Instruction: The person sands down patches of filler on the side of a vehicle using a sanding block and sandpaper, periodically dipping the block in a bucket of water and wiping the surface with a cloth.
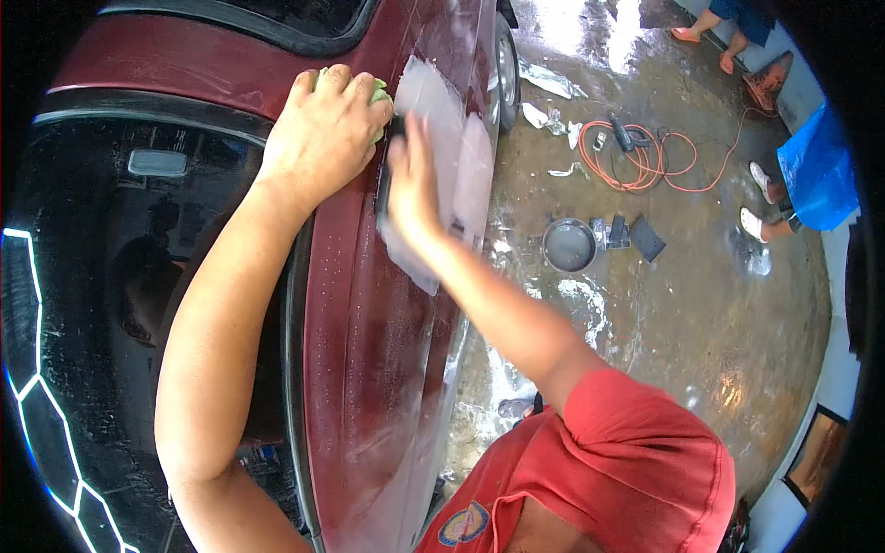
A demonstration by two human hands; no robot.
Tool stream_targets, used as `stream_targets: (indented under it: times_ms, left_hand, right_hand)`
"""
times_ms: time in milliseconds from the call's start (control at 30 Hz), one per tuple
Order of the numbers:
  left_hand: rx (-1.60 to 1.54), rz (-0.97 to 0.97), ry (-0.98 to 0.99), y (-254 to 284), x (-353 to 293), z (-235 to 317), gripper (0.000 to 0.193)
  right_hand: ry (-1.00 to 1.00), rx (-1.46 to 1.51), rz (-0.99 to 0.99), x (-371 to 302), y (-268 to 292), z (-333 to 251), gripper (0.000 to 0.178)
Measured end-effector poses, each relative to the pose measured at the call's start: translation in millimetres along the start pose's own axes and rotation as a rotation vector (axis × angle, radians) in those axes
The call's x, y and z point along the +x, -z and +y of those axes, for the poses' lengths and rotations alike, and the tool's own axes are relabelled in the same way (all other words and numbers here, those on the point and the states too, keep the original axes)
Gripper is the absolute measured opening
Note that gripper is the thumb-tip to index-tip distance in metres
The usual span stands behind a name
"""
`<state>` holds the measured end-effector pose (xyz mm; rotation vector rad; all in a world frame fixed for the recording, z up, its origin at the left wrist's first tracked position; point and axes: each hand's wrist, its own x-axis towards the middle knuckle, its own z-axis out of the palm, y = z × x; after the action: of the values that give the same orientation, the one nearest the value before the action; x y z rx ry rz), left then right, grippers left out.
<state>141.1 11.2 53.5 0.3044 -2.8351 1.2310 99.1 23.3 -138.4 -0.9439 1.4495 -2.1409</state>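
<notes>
A dark red car [346, 304] with a wet, streaked side lies under both my hands. My left hand [327, 129] is closed round a light green cloth or sponge [379, 97] and rests on the roof edge above the side windows. Below it, my right hand [415, 189] is over a pale grey filler patch [431, 97] on the car's side. Motion smears its fingers. A dark strip shows along its left edge, but whether the hand grips it cannot be made out. A second pale patch [474, 166] lies just right of that hand.
On the wet concrete floor [682, 323] stand a round dark basin [569, 244] of greyish water and dark flat sheets [647, 238]. Beyond them lie a coiled orange cord [636, 175] and a dark power tool [619, 134]. Other people's feet [754, 224] show near a blue sheet [819, 170].
</notes>
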Motion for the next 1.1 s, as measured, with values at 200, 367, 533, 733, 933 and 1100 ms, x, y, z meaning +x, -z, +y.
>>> stream_targets:
  times_ms: [200, 367, 533, 733, 933, 1100]
  left_hand:
    - [0.002, -0.007, 0.0, 2, -1, 1, 0.016]
    - [-0.016, -0.09, 0.019, 5, -1, 1, 0.032]
    - [-0.015, -0.116, 0.029, 8, -3, 2, 0.032]
    - [-0.031, -0.149, 0.03, 11, -3, 3, 0.032]
    - [-0.028, -0.149, 0.035, 8, -2, 4, 0.033]
    - [-0.006, -0.019, 0.014, 4, -4, 3, 0.035]
  right_hand:
    - [0.127, 0.127, 0.101, 37, -6, 22, 0.048]
    - [0.116, 0.169, 0.072, 66, 1, 11, 0.049]
    - [0.04, 0.072, -0.088, -46, 11, -9, 0.051]
    - [-0.022, 0.217, 0.018, 93, 9, 4, 0.049]
    - [0.03, 0.069, -0.119, -43, 14, -2, 0.054]
    - [0.157, 0.108, -0.059, 24, 10, 38, 0.049]
